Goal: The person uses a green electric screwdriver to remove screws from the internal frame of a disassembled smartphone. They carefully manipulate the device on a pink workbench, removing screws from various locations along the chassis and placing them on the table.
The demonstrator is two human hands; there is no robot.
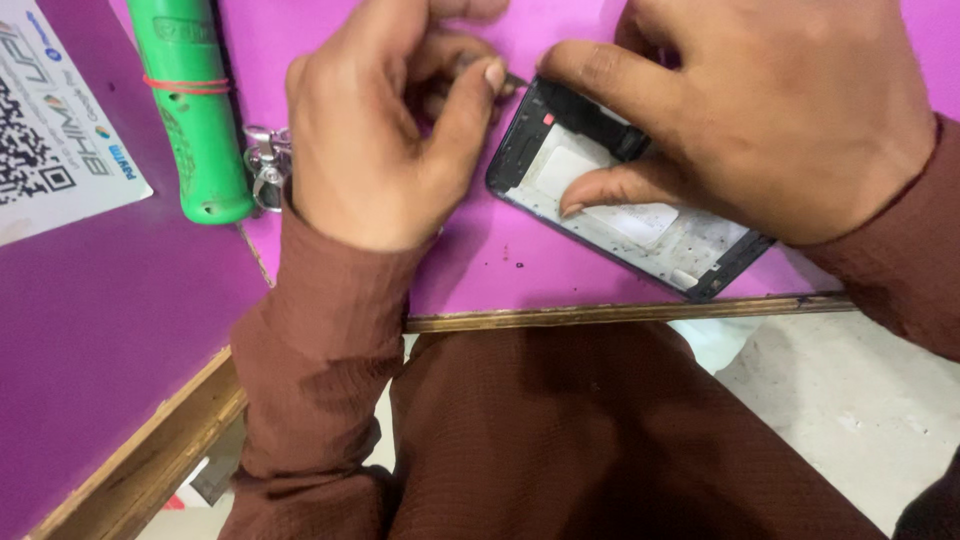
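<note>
The phone frame (625,215) lies opened-side up on the purple table (120,320), close to its wooden front edge and angled so one corner points up toward the hands. The right hand (790,110) presses down on it: the thumb lies flat across the pale inner plate and the forefinger curls over the top corner, so the hand pins the frame rather than lifts it. The left hand (385,130) sits just beside that same corner, fingers drawn together with the thumb tip pinched against them on a thin dark tool (515,78); only the tip shows, so what kind of tool it is I cannot tell, though it touches the frame's upper edge. Both wrists wear brown sleeves. Left of the left hand a green cylinder (195,110) with a red band lies on the table, a small metal clip (265,165) touching its lower end, and a white printed card (55,130) rests well apart at the table's far left.
</note>
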